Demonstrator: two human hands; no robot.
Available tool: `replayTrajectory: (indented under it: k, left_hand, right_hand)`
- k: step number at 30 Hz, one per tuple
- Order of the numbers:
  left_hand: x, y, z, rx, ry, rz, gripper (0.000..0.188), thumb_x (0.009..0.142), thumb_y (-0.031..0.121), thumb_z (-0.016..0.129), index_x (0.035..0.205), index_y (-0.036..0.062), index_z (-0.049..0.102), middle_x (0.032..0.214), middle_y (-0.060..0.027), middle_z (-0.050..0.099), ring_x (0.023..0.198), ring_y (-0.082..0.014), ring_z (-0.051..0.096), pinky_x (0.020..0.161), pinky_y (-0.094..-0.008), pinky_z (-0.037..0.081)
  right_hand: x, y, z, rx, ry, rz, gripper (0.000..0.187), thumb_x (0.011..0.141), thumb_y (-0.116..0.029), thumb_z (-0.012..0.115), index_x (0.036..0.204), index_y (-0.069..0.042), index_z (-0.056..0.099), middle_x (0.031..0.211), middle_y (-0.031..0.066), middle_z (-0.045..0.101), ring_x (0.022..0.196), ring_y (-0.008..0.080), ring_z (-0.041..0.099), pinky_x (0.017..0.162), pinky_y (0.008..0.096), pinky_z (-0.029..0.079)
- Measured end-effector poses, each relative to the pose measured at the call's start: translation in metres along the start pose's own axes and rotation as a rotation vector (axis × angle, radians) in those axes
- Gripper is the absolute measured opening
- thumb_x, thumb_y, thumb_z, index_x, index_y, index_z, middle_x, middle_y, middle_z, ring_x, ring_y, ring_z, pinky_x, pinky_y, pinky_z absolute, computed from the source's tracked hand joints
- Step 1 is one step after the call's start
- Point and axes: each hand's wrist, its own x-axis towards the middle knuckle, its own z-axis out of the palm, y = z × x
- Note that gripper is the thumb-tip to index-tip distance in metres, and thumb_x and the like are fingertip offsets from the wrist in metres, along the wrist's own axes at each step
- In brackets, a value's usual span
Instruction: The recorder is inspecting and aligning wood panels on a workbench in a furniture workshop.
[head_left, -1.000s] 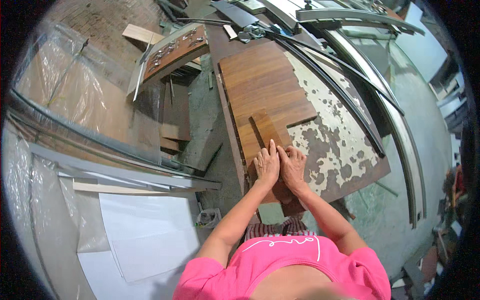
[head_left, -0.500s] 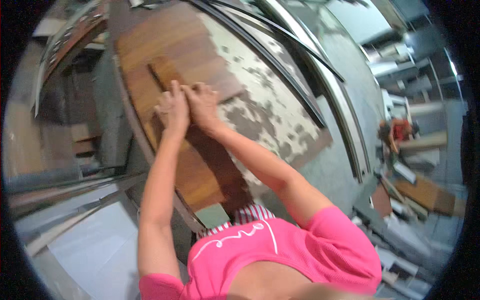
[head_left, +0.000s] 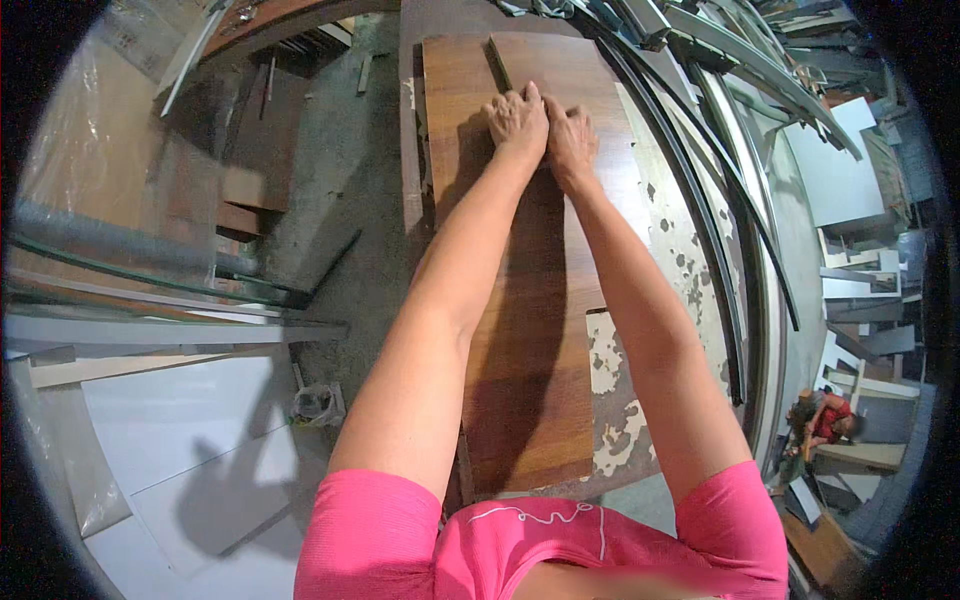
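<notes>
Moved farther up the board [head_left: 530,330], left hand [head_left: 518,124] and right hand [head_left: 573,145] grip the wooden strip [head_left: 516,68] beneath them.

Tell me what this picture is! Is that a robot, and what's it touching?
No robot: these are a person's own bare arms. The camera is worn on their head and looks down; its wide lens bends straight edges. The left hand and right hand lie side by side at a narrow wooden piece. How tightly they hold it is hard to see. It lies on a big brown wooden sheet. To the right are a patchy pale-and-brown surface and long black strips.
</notes>
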Motion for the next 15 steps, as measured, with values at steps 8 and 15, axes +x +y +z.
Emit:
replayTrajectory:
  k: [8, 15]
  left_hand:
    - [0.016, -0.001, 0.006, -0.008, -0.057, -0.027, 0.032, 0.088, 0.017, 0.036, 0.116, 0.0069, 0.049, 0.109, -0.0149, 0.056, 0.107, -0.0290, 0.048, 0.090, -0.0445, 0.031]
    - [-0.071, 0.011, -0.018, -0.018, -0.019, -0.009, 0.033, 0.086, 0.016, 0.040, 0.117, 0.0062, 0.045, 0.106, -0.0164, 0.056, 0.103, -0.0302, 0.049, 0.087, -0.0456, 0.034]
  right_hand:
    - [0.015, 0.005, 0.012, -0.197, 0.017, -0.071, 0.030, 0.087, -0.028, 0.041, 0.116, -0.026, 0.046, 0.105, 0.0128, 0.049, 0.099, 0.0320, 0.049, 0.077, 0.0466, 0.043]
    - [-0.071, 0.001, -0.017, -0.320, -0.007, -0.071, 0.037, 0.084, -0.020, 0.046, 0.120, -0.021, 0.042, 0.105, 0.0099, 0.050, 0.097, 0.0310, 0.050, 0.069, 0.0461, 0.048]
